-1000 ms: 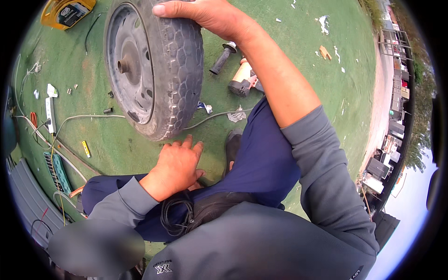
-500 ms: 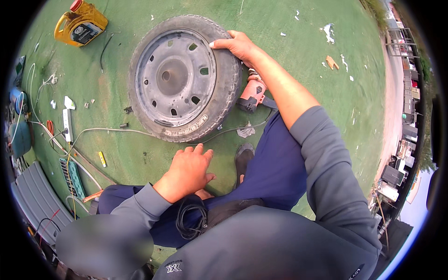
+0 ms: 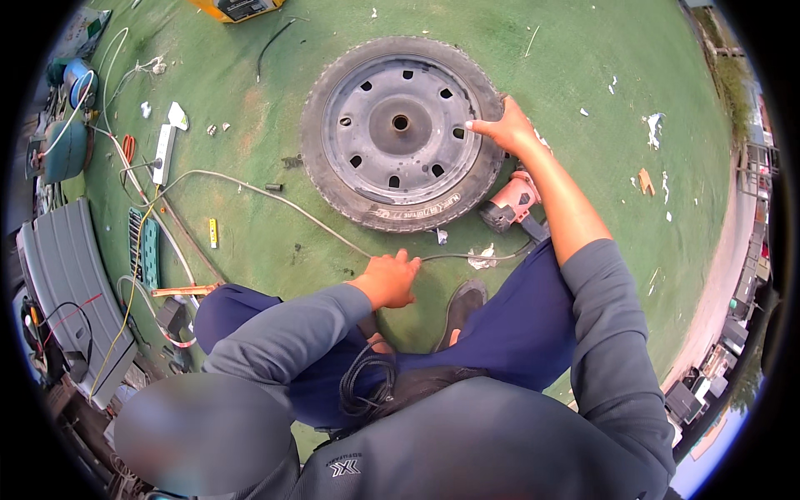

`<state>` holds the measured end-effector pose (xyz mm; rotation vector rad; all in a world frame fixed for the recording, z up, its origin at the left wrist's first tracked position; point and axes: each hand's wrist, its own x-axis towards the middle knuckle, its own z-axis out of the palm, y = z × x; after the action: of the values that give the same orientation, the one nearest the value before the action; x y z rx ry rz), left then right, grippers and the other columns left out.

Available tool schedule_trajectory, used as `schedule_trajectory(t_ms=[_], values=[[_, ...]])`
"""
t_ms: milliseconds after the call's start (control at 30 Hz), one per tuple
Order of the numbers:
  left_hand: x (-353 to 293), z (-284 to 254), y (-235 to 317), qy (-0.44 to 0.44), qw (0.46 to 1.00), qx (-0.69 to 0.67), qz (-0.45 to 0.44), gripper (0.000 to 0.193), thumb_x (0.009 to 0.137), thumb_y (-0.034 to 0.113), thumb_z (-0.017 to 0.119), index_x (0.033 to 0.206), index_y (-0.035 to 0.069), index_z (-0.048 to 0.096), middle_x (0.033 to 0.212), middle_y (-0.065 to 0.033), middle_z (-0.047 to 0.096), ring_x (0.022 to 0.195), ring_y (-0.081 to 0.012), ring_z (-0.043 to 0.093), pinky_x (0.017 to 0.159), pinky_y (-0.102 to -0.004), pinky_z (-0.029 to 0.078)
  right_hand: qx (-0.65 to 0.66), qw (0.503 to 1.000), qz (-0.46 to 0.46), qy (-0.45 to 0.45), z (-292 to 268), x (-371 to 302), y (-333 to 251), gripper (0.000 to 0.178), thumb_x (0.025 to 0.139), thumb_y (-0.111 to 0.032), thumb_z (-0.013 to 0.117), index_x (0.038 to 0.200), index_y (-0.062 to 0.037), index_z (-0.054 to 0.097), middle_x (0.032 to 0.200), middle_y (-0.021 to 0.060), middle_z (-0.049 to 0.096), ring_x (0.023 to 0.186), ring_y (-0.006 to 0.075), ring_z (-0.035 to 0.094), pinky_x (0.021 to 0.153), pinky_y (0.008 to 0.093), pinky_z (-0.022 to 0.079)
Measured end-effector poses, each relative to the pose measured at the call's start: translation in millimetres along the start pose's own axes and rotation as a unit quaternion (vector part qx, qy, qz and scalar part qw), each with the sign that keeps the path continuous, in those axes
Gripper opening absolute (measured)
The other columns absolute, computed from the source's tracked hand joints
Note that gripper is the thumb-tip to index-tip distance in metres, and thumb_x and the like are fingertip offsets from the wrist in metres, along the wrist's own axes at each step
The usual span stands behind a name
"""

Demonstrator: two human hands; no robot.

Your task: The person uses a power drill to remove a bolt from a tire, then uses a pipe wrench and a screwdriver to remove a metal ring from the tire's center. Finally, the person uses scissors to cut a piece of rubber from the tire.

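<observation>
A car wheel [image 3: 358, 167], a black tyre on a dark steel rim with oval holes round it, lies on green matting in front of me. My right hand [image 3: 508, 132] is closed on the tyre's right edge, with its thumb over the sidewall. Near the wheel's lower edge, my left hand [image 3: 388, 279] hovers by a grey cable [image 3: 308, 213], fingers stretched out and holding nothing that I can see. Beside my right forearm lies a red and black power tool [image 3: 510, 202], partly hidden by the arm and wheel.
At left are a white power strip [image 3: 164, 154], a green socket set case [image 3: 148, 250], a small yellow item [image 3: 213, 233] and a grey panel [image 3: 73, 292]. A yellow jug [image 3: 242, 7] is cut off at the top. Paper scraps [image 3: 654, 131] lie to the right.
My view has shifted, so the wheel and the things round it appear further right. The wheel looks flatter to me now. My right hand stays on the tyre; my left hand's fingers look less spread.
</observation>
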<state>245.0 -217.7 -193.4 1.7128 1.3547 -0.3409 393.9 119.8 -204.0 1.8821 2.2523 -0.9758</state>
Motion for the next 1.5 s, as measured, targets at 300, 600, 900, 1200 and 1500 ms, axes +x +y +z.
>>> schedule_trajectory(t_ms=[300,600,900,1200,1500], values=[[30.5,-17.0,-47.7,0.090,0.883,-0.233,-0.397,0.051,0.092,0.050,0.062,0.109,0.004,0.077,0.106,-0.0194,0.075,0.095,-0.0370,0.074,0.083,-0.0500,0.057,0.129,0.982,0.040,-0.136,-2.9,0.2,14.8,0.104,0.063,-0.049,0.096,0.140,0.0056,0.051,0.134,0.0239,0.067,0.122,0.0341,0.067,0.104,0.0414,0.052],[44.2,-30.4,-153.9,0.378,0.548,-0.661,-0.345,0.090,0.087,0.040,0.081,0.144,-0.019,0.045,0.137,-0.0302,0.062,0.122,-0.0368,0.066,0.105,-0.0445,0.050,0.118,0.991,0.055,-0.021,30.5,17.5,29.3,0.096,0.065,-0.040,0.094,0.131,0.0153,0.051,0.127,0.0297,0.067,0.117,0.0374,0.068,0.102,0.0417,0.053],[42.1,-31.3,-77.2,0.251,0.593,-0.675,-0.360,0.085,0.091,0.045,0.077,0.145,-0.014,0.047,0.145,-0.0263,0.057,0.124,-0.0398,0.063,0.097,-0.0571,0.051,0.073,0.997,-0.009,-0.008,-28.2,-28.2,48.5,0.083,0.071,-0.031,0.091,0.136,0.0048,0.053,0.130,0.0273,0.067,0.121,0.0382,0.066,0.105,0.0447,0.052],[35.3,-40.1,-75.6,0.194,0.631,-0.648,-0.380,0.090,0.087,0.043,0.081,0.146,-0.013,0.042,0.138,-0.0266,0.058,0.126,-0.0390,0.060,0.099,-0.0517,0.051,0.064,0.998,-0.021,-0.007,-23.6,-39.3,68.9,0.095,0.075,-0.033,0.089,0.147,0.0075,0.043,0.137,0.0305,0.062,0.128,0.0400,0.062,0.109,0.0435,0.048],[51.7,-74.4,-103.8,0.307,0.739,-0.454,-0.392,0.136,0.077,0.036,0.092,0.164,0.002,-0.008,0.153,-0.0376,0.033,0.138,-0.0473,0.046,0.116,-0.0475,0.041,-0.013,0.981,0.045,0.188,10.6,-15.2,33.8,0.094,0.086,-0.064,0.073,0.148,0.0014,0.048,0.136,0.0293,0.060,0.130,0.0448,0.056,0.109,0.0505,0.044]])
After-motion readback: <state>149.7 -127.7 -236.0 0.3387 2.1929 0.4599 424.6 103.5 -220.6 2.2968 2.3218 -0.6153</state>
